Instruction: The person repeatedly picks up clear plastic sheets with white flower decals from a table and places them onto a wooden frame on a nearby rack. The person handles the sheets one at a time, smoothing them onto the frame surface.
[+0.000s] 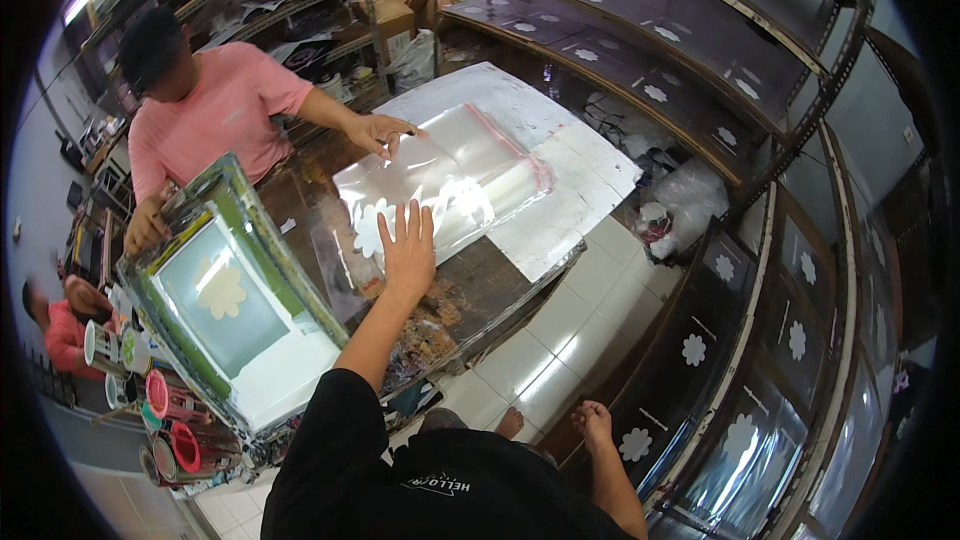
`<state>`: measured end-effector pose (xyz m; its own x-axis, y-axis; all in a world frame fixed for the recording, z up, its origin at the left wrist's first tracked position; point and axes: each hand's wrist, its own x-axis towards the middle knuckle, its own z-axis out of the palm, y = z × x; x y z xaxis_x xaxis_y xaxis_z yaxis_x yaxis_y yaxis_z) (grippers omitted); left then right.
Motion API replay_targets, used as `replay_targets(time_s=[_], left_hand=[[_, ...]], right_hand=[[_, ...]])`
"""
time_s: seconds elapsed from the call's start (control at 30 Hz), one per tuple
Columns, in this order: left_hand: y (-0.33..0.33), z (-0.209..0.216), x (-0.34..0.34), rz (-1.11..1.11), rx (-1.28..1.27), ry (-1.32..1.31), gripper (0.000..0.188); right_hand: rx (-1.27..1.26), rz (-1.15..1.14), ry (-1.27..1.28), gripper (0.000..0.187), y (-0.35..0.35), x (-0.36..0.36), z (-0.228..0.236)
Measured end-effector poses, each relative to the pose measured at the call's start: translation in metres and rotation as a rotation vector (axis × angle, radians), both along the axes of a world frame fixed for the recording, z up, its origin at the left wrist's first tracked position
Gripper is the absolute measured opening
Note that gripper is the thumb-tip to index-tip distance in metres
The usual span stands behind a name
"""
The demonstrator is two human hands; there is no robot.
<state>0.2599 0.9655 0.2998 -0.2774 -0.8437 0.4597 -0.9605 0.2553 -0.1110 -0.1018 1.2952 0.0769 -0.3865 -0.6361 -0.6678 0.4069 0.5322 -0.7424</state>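
My left hand (408, 248) reaches over the work table with its fingers spread, at the near edge of a stack of clear plastic sheets (440, 155). Beside its fingers a white flower print (373, 228) shows on the plastic. My right hand (593, 422) hangs low at my right side, near the drying rack, fingers curled and nothing visible in them. Left of my left arm, a green-edged screen printing frame (255, 230) is tilted up, with a pale flower shape (220, 288) in its mesh and white ink (275, 375) along its lower side.
Across the table, a co-worker in a pink shirt (225, 105) holds the frame's edge with one hand and reaches the other to the far sheets. A white board (590, 165) lies under the stack. Paint cans (200, 445) stand at left. Racks (700, 340) of printed sheets line the right.
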Motion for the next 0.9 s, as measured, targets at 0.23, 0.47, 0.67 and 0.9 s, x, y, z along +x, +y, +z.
replay_targets(time_s=[0.23, 0.47, 0.67, 0.9], left_hand=[[0.008, -0.021, -0.033, -0.286, -0.073, -0.068, 0.044], [0.12, -0.008, -0.068, -0.67, 0.07, 0.01, 0.044], [0.193, -0.01, -0.07, -0.957, 0.146, -0.025, 0.043], [0.267, -0.021, -0.062, -1.292, 0.38, -0.075, 0.06]], right_hand=[[-0.065, 0.003, -0.124, 0.019, -0.011, 0.028, 0.031], [-0.707, -0.019, -0.661, 0.046, -0.08, 0.065, 0.177], [-0.493, 0.059, -0.298, 0.038, -0.083, 0.047, 0.207], [-0.456, -0.126, 0.163, 0.026, 0.028, 0.077, 0.183]])
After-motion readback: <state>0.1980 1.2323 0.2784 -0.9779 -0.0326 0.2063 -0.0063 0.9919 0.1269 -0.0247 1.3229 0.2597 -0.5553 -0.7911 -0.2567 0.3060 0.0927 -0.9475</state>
